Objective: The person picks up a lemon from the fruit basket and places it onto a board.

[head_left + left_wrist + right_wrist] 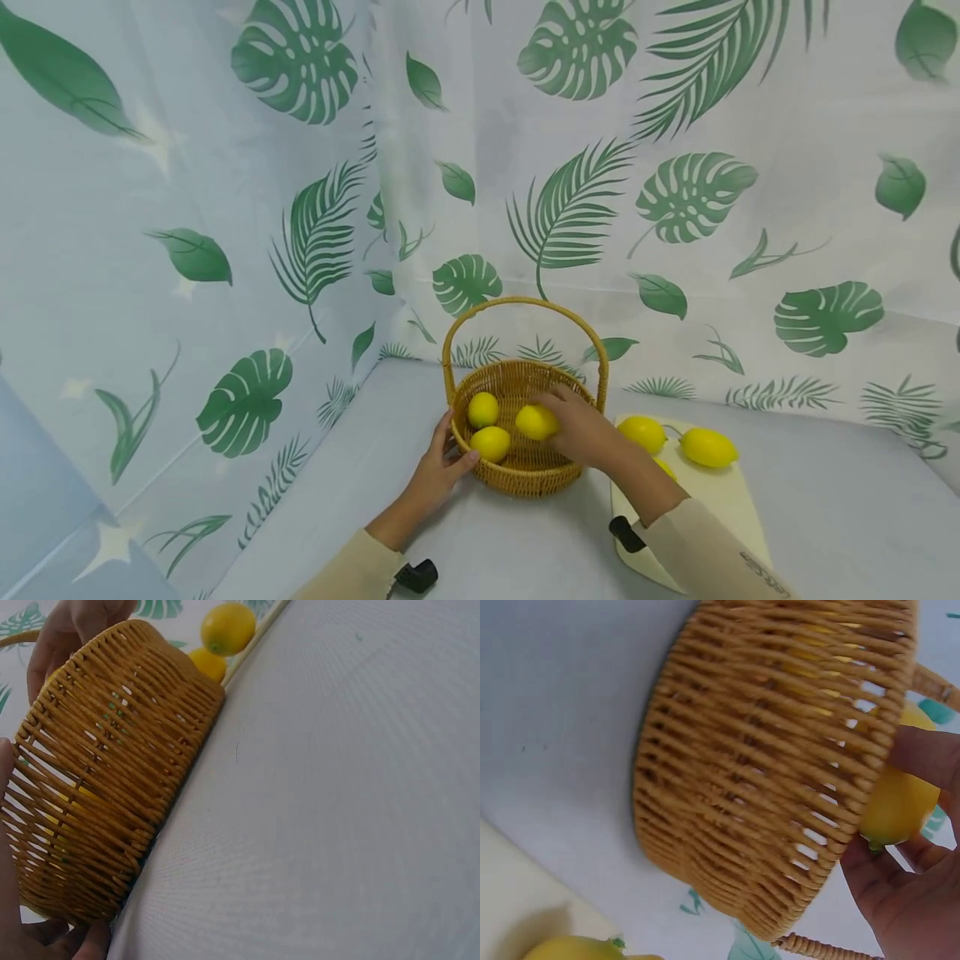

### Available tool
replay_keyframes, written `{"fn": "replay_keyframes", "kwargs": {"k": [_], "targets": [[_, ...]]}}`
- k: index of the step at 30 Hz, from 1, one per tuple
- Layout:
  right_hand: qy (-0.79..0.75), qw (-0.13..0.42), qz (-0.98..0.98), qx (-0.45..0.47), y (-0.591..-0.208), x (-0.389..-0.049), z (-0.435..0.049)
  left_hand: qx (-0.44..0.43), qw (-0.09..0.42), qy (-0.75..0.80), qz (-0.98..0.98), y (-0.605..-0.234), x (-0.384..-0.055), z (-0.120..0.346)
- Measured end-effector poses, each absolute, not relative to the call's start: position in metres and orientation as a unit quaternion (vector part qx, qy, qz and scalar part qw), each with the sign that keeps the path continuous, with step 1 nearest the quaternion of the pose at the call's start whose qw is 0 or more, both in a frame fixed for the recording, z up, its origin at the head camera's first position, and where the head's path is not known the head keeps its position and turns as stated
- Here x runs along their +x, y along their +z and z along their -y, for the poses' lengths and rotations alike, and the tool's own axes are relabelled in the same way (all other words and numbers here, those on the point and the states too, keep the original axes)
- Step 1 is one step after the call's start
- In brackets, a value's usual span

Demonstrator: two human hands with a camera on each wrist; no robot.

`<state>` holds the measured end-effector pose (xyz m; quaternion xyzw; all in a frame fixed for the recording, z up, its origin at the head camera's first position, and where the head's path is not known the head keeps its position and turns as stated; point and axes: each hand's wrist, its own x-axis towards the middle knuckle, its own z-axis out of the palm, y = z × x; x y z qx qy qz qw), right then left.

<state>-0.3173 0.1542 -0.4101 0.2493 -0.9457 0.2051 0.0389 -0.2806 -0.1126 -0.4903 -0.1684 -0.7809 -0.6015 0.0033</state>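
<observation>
A round wicker basket with a tall arched handle stands on the table. Two lemons lie at its left inside, one lemon behind another lemon. My right hand reaches over the basket's right rim and grips a third lemon inside the basket opening; the right wrist view shows the fingers around this lemon. With thumb on the rim and fingers against the outer wall, my left hand holds the basket's left side. Part of those fingers is hidden under the wicker in the left wrist view.
Right of the basket lies a cream cutting board. On it are a lemon, a larger-looking lemon and one partly hidden by my right forearm. A leaf-printed cloth rises behind the table and along the left.
</observation>
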Motion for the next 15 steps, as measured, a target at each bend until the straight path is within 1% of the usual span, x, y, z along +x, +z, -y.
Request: {"fn": "replay_keyframes", "kwargs": {"k": [6,15], "targets": [[0.244,0.060,0.936,0.245,-0.408,-0.309,-0.160,-0.166,0.006,-0.598,0.784,-0.487,-0.280,0.111],[0.282,0.063,0.932,0.218,-0.412,-0.295,-0.170,-0.174,0.002,-0.601,0.780,-0.487,-0.279,0.113]]}}
